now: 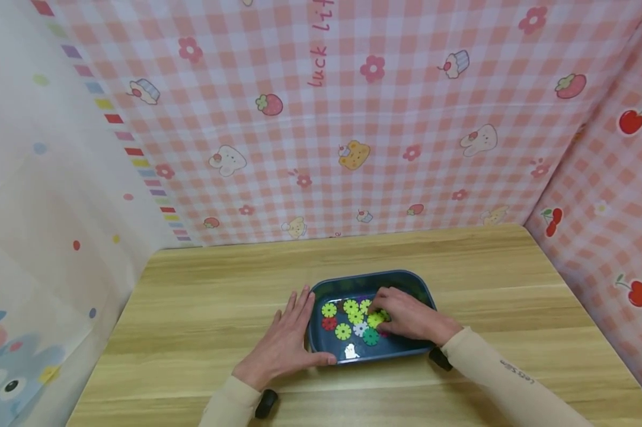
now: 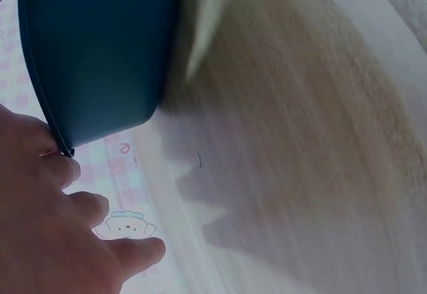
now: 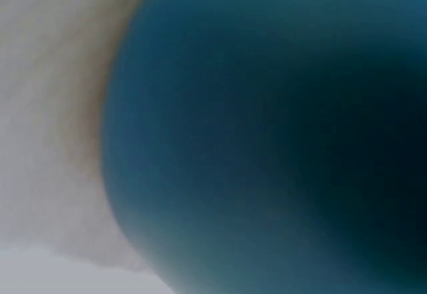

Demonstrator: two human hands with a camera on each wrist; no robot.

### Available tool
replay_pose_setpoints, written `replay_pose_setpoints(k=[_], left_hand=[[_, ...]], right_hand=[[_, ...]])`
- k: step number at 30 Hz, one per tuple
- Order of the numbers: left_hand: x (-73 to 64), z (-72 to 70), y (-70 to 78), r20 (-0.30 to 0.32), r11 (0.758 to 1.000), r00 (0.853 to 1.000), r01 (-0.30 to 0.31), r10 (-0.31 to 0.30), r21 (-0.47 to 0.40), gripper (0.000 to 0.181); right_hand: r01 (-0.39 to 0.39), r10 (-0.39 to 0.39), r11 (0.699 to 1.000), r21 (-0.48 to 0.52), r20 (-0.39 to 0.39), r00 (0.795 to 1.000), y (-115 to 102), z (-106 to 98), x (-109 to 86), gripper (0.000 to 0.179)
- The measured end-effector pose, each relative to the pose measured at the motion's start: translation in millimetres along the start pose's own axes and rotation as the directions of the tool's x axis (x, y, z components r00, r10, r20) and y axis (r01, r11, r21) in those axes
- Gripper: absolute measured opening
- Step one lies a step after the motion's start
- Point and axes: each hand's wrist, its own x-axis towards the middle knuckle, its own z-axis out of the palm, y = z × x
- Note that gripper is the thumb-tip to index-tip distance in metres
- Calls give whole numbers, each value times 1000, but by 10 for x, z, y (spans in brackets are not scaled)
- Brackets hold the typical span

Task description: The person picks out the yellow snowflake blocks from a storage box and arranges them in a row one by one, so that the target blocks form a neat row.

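A dark blue rectangular tray (image 1: 371, 354) with rounded corners holds small notched plastic discs, the snowflake kind. Most are yellow-green (image 1: 343, 331); others are red (image 1: 328, 324), white (image 1: 360, 328) and green (image 1: 370, 337). My left hand (image 1: 286, 341) rests against the tray's left side, fingers extended along the rim and thumb at the front edge. In the left wrist view, its fingers (image 2: 90, 207) lie beside the tray wall (image 2: 100, 54). My right hand (image 1: 408, 315) reaches into the tray's right part, fingers bent over yellow-green discs (image 1: 376, 320). Whether it pinches one is hidden.
The tray stands on a wood-grain table (image 1: 219, 296). A pink checked cloth (image 1: 321, 130) hangs behind the table, with more cloth at both sides. The tray's blue wall (image 3: 233, 141) fills most of the right wrist view, blurred. Dark bands sit on both wrists.
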Motion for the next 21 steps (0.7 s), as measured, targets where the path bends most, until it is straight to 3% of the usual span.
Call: replay_pose_setpoints(k=[10,21], left_hand=[[52,1,-20,-1,1000,1000,16,-16,10,120],[58,1,-50,-71,999,997,-32,34,32,74]], right_hand=[[-27,29,999,32,-73,997,-54,-57,-62,28],[73,-64,997,29,-238,969,-274,-192,-322,29]])
